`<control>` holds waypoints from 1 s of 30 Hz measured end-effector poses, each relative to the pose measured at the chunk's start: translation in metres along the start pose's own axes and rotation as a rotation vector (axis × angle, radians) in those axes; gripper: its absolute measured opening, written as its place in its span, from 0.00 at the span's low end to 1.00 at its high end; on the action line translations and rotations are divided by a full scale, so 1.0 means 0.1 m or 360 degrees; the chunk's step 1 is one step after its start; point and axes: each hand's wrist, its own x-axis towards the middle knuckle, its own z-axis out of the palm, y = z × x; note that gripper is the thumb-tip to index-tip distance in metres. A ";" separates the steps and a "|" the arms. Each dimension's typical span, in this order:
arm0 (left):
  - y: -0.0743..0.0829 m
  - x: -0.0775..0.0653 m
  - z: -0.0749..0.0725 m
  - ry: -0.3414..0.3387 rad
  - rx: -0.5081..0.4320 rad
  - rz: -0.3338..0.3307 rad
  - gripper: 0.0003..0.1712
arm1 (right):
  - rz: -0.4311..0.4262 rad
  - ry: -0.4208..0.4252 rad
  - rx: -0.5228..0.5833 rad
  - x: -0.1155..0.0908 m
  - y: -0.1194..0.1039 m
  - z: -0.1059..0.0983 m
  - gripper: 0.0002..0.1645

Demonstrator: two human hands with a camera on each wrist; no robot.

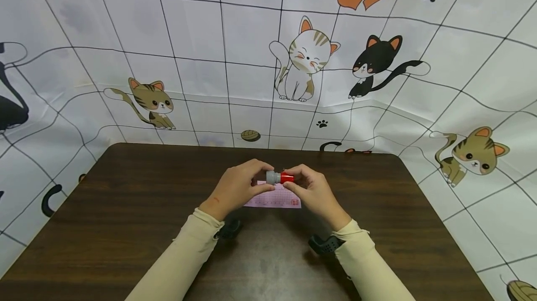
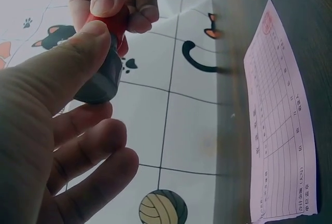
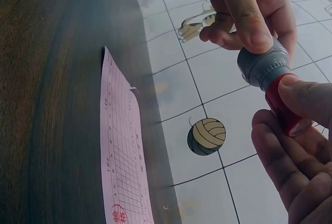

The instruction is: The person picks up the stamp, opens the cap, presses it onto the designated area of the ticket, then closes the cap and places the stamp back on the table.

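A small hand stamp with a grey end and a red end is held sideways above the table. My left hand pinches the grey end between thumb and fingers. On the other side my right hand grips the red end. In the right wrist view the grey part and the red part are joined in line. Below the hands lies a pink printed slip, partly covered by them in the head view. Near one corner it bears a red stamp mark.
The dark brown wooden table reaches back to a white sheet with grid lines and printed cats. Dark straps with cameras sit at the left wrist and the right wrist.
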 end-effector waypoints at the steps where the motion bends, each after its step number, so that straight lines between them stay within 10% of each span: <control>1: 0.00 0.00 0.00 0.0004 0.0003 -0.0008 0.25 | -0.0001 0.0000 0.0000 0.00 0.00 0.00 0.15; 22: -0.02 -0.01 -0.02 -0.0121 -0.0080 0.0119 0.28 | -0.0020 -0.0125 0.0014 -0.01 0.06 -0.05 0.16; 30: 0.01 0.00 -0.03 -0.0098 -0.0069 0.0020 0.33 | 0.0070 -0.0022 0.0044 0.01 0.04 -0.03 0.17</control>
